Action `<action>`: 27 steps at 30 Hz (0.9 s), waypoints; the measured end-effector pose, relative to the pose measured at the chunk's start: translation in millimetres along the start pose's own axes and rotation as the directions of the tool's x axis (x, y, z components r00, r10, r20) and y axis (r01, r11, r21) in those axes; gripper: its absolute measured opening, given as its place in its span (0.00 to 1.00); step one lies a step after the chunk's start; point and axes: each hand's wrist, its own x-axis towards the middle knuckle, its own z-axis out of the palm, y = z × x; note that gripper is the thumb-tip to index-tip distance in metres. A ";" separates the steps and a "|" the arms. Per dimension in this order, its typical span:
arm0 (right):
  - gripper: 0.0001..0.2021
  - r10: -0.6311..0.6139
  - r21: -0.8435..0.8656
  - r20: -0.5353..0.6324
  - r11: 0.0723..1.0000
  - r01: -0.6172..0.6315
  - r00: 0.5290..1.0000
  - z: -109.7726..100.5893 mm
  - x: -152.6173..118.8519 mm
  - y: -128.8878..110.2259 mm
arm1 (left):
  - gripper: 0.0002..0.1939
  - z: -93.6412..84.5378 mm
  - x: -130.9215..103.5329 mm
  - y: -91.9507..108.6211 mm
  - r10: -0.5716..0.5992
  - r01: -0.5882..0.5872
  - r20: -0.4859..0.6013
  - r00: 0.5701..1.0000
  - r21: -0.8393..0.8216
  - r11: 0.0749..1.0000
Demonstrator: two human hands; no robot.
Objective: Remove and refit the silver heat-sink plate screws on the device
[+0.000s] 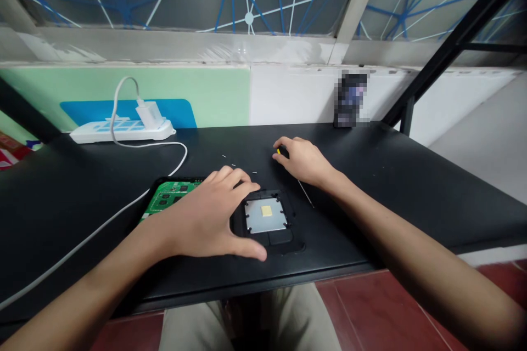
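My left hand (206, 214) is spread with thumb and fingers apart, over the left side of a black plastic cover (275, 238). A silver metal plate (256, 221) is set in that cover, with a small pale yellow pad (267, 211) at its middle. Left of it, partly hidden under my left hand and wrist, lies a green circuit board (167, 194) in a black casing. To the right and farther back, my right hand (303, 158) is closed around the yellow-and-black handle of a screwdriver (306, 193). Its thin shaft points toward me, down to the right.
Three small screws (233, 165) lie loose beyond my left hand. A white power strip (123, 130) with a plugged-in charger (150, 115) stands at the back left, its white cable (82, 250) crossing the black table (432, 192). A blurred-out phone-like object (349, 100) leans against the wall.
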 end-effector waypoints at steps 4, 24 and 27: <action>0.17 -0.026 -0.013 0.021 1.000 0.026 0.999 3.3 1.4 4.0 | 0.57 3.0 -3.3 4.8 -0.017 0.016 0.062 0.998 0.031 0.999; 0.23 -0.479 0.321 0.217 0.858 0.401 0.851 -27.9 -74.3 -14.3 | 0.53 6.5 -3.8 -2.6 -0.006 0.004 0.053 0.999 0.034 0.999; 0.29 -0.488 0.311 0.219 0.856 0.413 0.845 -24.2 -78.0 -14.2 | 0.52 7.4 -4.7 -3.5 -0.010 0.009 0.043 0.999 0.029 1.000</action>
